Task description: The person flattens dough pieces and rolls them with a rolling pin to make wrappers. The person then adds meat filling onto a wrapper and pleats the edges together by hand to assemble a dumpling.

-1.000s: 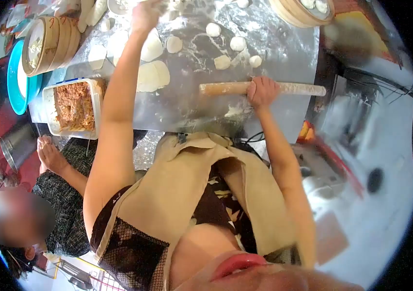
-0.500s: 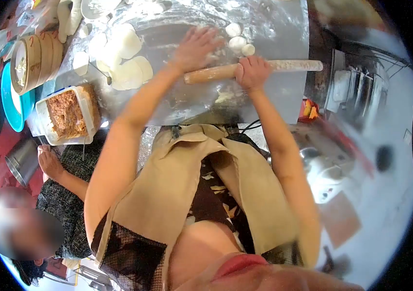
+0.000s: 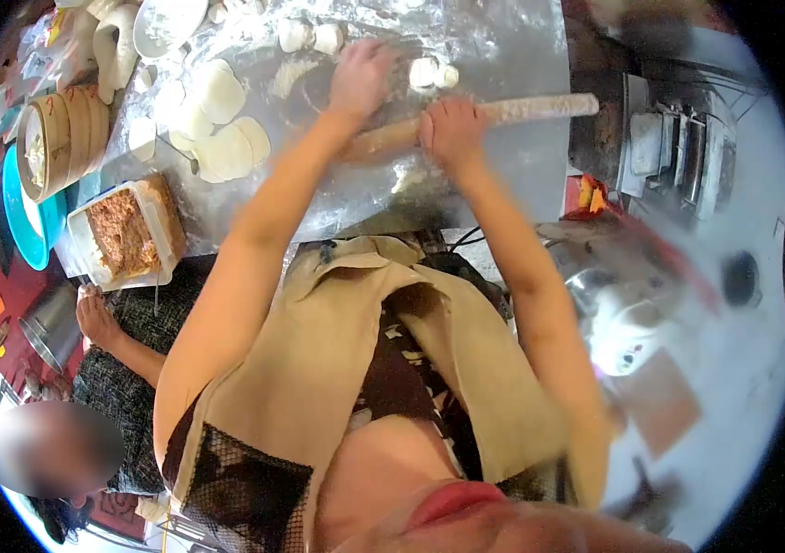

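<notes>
My right hand (image 3: 453, 131) is wrapped around a long wooden rolling pin (image 3: 544, 109), which lies slantwise over the floured metal table (image 3: 512, 175). Beyond the pin's left end, my left hand (image 3: 363, 81) is low over the tabletop, its fingers stretched out and slightly blurred; anything under the palm is hidden. Small white dough pieces (image 3: 423, 72) sit just past my right hand. Two more dough pieces (image 3: 328, 39) lie farther back, left of my left hand. Flat round dough wrappers (image 3: 225, 152) overlap to the left.
On the left stand a plastic tub of reddish minced filling (image 3: 125, 230), bamboo steamers (image 3: 61, 138) and a turquoise basin (image 3: 29, 217). A white bowl (image 3: 167, 28) is at the back left. Another person's hand (image 3: 98, 316) is near the tub. Metal equipment (image 3: 678, 152) stands right of the table.
The view has shifted a little, bringing the back dough pieces further into sight. My left hand has drawn slightly left and blurred. My right hand still holds the rolling pin.
</notes>
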Demonstrator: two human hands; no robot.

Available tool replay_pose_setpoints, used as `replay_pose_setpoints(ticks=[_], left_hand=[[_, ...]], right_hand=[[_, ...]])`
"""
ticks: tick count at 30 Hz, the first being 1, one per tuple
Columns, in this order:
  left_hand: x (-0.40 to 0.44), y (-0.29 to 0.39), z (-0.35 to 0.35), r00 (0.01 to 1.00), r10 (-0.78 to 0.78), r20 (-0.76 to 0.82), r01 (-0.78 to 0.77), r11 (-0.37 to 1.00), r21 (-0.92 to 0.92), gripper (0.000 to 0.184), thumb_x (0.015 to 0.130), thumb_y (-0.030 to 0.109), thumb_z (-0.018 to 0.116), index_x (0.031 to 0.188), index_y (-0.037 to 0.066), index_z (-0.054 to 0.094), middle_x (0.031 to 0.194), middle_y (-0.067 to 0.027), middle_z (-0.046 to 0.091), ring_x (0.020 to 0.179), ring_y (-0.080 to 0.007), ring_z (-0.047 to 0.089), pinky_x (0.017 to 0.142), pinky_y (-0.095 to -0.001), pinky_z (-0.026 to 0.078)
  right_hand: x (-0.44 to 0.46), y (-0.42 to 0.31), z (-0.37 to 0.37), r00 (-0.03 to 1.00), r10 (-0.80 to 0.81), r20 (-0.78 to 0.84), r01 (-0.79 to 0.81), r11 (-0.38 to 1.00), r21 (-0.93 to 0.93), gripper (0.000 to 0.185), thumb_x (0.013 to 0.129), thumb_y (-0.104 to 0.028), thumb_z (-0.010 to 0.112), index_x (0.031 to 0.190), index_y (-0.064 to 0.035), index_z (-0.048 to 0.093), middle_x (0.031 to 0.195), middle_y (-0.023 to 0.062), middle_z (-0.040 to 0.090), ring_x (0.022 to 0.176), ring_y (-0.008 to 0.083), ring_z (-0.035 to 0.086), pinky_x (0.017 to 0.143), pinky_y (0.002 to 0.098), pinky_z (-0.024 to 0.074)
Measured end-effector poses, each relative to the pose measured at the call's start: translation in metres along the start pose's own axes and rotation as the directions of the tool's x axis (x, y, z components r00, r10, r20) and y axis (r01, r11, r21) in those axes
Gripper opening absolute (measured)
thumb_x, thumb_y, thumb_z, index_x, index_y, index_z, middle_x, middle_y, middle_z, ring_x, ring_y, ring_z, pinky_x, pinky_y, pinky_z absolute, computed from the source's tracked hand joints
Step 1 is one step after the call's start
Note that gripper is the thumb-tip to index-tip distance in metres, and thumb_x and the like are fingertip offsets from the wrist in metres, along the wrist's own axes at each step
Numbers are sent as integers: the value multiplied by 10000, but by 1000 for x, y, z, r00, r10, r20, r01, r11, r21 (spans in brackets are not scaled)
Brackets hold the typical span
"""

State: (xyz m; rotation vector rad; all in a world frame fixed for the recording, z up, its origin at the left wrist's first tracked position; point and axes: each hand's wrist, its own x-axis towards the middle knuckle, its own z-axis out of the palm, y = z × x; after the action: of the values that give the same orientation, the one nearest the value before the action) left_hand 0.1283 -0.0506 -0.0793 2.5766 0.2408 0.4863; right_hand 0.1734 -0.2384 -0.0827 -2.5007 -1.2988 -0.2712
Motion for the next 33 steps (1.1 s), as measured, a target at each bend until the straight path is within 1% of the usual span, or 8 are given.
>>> replay_pose_setpoints(ticks=[3,9,15,17,19,23,25,33], left_hand=[[-47,20,-20,828,-445,342,489,871,-52,255,801,248,600,1015,125,664,1020,-100,636,965,-292,588,886,-416,445],[-9,-8,-41,692,-481,539,620,778,-102,289,723,327,664,924,121,696,880,-139,667,837,-300,636,770,-375,496],[-48,-19,-30,754,-503,421,600,789,-131,348,768,315,663,972,34,669,884,-150,674,818,-226,654,767,-353,503],[-18,-34,-38,611,-458,645,614,789,-21,322,763,287,666,966,38,670,865,-152,676,797,-227,658,755,-358,509],[-28,-33,-51,627,-452,634,609,792,-38,275,758,257,672,917,32,673,826,-145,677,769,-219,660,729,-360,514],[-88,-16,-45,723,-581,374,684,679,-266,285,775,280,649,849,5,667,838,-163,671,767,-243,660,709,-370,507],[-55,-14,-46,727,-490,480,541,840,38,312,786,314,622,866,17,669,837,-170,665,762,-275,654,706,-383,502],[-111,-16,-58,792,-506,343,565,820,-96,291,785,302,599,874,33,662,809,-164,662,762,-308,645,693,-384,496]], right_hand=[[2,-22,-1,977,183,110,-174,981,-79,215,809,-286,516,784,-90,599,858,104,596,821,290,565,719,419,417],[70,-25,10,893,289,345,-332,940,73,269,846,-271,463,877,-36,589,902,179,581,888,365,568,713,471,444],[30,-39,34,998,-7,-66,-1,993,-121,274,801,-279,540,876,-20,588,925,185,572,928,329,553,683,459,444],[80,-47,9,946,237,223,-255,965,54,295,729,-260,597,910,-28,588,889,174,544,794,280,532,644,418,434],[42,-32,51,971,4,238,0,1000,-18,327,704,-259,613,933,-27,586,939,185,538,827,290,534,705,415,458],[-2,-58,7,961,119,250,-106,992,-64,333,690,-252,616,935,-28,588,938,174,541,836,304,528,739,427,463],[47,-58,16,985,-37,166,54,993,-100,319,737,-277,584,938,-29,590,915,139,546,844,315,529,790,449,444],[1,-76,7,937,237,256,-213,970,-121,419,848,-397,512,1063,-46,591,1030,180,605,1021,389,535,984,521,328]])
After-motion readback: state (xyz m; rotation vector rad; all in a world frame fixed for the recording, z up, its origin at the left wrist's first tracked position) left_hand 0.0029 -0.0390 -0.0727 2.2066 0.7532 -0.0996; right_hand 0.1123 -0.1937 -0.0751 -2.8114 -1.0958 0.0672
